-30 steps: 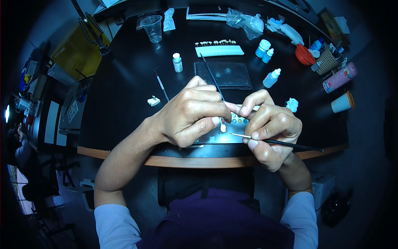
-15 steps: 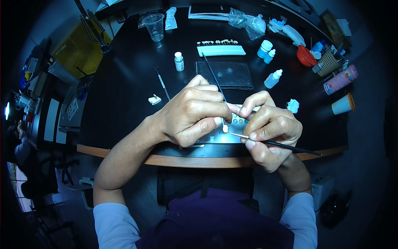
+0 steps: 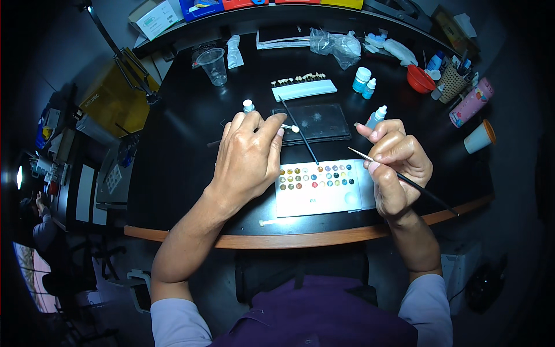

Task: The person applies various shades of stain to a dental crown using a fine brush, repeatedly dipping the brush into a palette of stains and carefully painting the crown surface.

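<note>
My left hand is closed over a thin metal holder. A small ivory tooth crown sticks out at the holder's tip, above a dark flat pad. Between the thumb and fingers of my right hand is a fine paintbrush, its pointed tip angled up and left, apart from the crown. Below and between both hands lies a white palette with rows of small coloured paint dots. A second dark brush lies slanted from the pad to the palette's far edge.
A white strip with a row of tooth samples stands beyond the pad. Bottles, a white-capped vial, a dropper bottle, clear cup, red bowl and paper cup stand around. The wooden table edge runs nearest me.
My left hand has moved away with the crown, up and left. The brush tip no longer meets the crown. My hands have parted, uncovering the palette, and the view has shifted slightly.
</note>
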`<state>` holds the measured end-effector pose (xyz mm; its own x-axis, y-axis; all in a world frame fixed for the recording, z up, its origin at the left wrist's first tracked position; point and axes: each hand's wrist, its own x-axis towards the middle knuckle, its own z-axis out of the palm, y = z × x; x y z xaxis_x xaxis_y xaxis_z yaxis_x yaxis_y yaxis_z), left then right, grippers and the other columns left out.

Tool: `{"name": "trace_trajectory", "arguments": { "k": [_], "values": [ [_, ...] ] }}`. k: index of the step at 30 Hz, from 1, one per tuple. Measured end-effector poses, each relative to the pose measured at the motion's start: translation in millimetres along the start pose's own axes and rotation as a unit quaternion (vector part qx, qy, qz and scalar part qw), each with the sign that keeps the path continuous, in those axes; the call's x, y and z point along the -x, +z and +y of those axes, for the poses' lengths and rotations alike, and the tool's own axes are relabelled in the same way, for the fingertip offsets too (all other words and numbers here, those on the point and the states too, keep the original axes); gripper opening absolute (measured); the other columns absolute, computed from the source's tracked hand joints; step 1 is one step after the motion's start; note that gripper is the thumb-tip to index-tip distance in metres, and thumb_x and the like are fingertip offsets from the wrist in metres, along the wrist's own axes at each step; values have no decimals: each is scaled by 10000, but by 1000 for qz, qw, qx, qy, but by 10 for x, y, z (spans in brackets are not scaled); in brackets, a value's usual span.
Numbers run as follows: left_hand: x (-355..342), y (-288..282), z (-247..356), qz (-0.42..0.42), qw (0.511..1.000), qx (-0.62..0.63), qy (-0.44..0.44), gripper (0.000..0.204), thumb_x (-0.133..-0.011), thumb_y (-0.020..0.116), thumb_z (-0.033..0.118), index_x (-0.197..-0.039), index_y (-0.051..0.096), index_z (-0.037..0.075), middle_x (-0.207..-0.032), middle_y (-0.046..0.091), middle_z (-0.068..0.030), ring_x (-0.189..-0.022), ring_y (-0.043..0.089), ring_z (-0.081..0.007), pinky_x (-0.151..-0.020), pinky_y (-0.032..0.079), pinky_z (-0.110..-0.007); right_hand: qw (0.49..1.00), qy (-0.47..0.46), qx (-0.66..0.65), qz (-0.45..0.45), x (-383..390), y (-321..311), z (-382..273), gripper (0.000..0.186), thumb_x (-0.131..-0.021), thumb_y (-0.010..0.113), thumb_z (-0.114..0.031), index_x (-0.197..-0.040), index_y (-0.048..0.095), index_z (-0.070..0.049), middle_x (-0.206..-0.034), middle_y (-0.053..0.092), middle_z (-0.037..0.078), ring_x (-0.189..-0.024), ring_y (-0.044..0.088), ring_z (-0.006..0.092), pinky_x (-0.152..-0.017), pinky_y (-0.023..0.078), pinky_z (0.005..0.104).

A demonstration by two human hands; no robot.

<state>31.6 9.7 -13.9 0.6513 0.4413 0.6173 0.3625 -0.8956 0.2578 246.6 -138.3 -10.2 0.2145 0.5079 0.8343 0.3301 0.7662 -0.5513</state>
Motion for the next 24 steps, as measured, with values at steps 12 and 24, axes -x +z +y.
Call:
{"name": "trace_trajectory", "arguments": {
  "k": [12, 24],
  "values": [
    [2, -11, 17, 16, 999, 17, -27, 246, -1021, 629, 59, -1208, 764, -29, -800, 589, -115, -770, 554, -236, -727, 482, -409, 995, -37, 86, -33, -50, 57, -24, 122, -698, 648, 62, -786, 620, -17, -713, 646, 87, -907, 605, 231, -880, 609, 427],
    [6, -37, 69, 30, 997, 71, -15, 233, -1004, 645, 50, -1180, 766, -43, -772, 616, -120, -714, 565, -233, -688, 478, -407, 992, -53, 104, -45, -50, 84, -17, 121, -707, 650, 54, -774, 612, -38, -683, 647, 71, -862, 603, 230, -819, 560, 386]
  ]
}}
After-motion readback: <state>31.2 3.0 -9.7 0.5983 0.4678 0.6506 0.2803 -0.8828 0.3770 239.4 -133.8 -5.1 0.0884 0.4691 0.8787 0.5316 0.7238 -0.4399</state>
